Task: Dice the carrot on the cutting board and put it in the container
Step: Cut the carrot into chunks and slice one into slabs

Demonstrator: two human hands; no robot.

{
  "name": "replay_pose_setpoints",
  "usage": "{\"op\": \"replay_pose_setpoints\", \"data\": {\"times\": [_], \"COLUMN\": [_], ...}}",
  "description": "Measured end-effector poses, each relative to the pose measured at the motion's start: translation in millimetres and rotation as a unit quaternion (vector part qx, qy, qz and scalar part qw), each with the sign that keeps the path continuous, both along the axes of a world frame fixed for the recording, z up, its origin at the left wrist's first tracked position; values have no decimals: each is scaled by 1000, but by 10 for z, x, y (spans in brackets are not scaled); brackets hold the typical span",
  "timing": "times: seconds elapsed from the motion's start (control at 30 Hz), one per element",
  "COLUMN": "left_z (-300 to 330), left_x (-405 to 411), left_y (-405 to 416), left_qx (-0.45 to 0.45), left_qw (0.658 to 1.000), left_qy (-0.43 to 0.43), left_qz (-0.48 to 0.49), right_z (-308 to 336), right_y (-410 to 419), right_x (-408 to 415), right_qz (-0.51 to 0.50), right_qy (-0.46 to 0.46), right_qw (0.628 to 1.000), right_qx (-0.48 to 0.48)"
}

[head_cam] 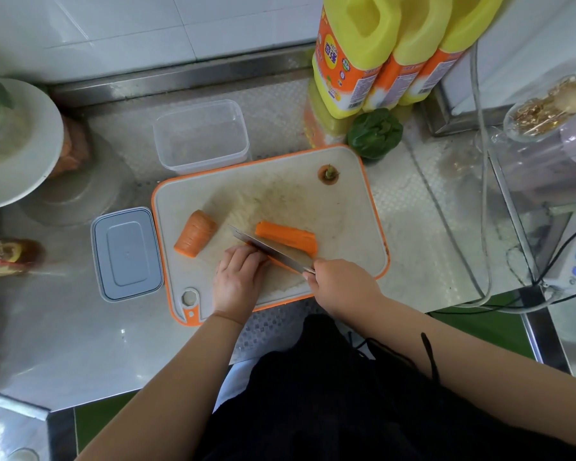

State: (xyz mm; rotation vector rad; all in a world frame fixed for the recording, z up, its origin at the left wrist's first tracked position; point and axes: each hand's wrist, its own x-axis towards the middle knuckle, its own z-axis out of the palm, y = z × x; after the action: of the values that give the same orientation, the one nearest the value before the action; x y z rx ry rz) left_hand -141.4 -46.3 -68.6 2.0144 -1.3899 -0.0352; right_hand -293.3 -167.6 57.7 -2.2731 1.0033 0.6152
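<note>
Dark clothing (330,394) of the person fills the lower middle of the view, and both bare forearms reach from it up to the cutting board (330,201), which is white with an orange rim and lies on a metal counter (80,327). On the near part of the board, the left hand (238,277) lies palm down with its fingers curled over a carrot piece (275,260), pressing it to the board; only a thin orange edge of this piece shows under the blade. The right hand (338,282) is closed around the handle of a knife (266,247), and the handle itself is hidden inside the fist. The blade runs diagonally up and to the left, just beside the left fingers, with its edge down on the held piece. Behind the blade lies a long carrot half (286,237), and to the left of it, apart from the hands, lies a thick carrot chunk (196,233). Near the far right corner of the board sits the cut carrot top (328,174) with a small green stub. The clear plastic container (202,136) stands on the counter just beyond the far left corner of the board, open, and I see no carrot inside it. Its grey lid (127,254) lies flat beside the left edge of the board. Beyond the far right corner are a green pepper (374,133) and three yellow bottles (379,51) with orange labels. A white plate (24,181) is at the left edge of the view.
</note>
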Motion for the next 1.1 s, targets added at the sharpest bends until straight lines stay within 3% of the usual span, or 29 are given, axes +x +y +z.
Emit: {"op": "replay_pose_setpoints", "data": {"times": [0.33,1.1], "left_z": [-46,-68], "left_x": [7,13], "left_y": [-12,-3], "left_qx": [-20,-20], "left_qw": [1000,1000], "left_qy": [-1,-4], "left_qz": [7,5], "right_z": [-44,-358], "right_y": [-71,17], "right_x": [92,111], "right_qz": [49,45], "right_qy": [21,16], "right_qw": [999,998], "right_qx": [-11,-28]}}
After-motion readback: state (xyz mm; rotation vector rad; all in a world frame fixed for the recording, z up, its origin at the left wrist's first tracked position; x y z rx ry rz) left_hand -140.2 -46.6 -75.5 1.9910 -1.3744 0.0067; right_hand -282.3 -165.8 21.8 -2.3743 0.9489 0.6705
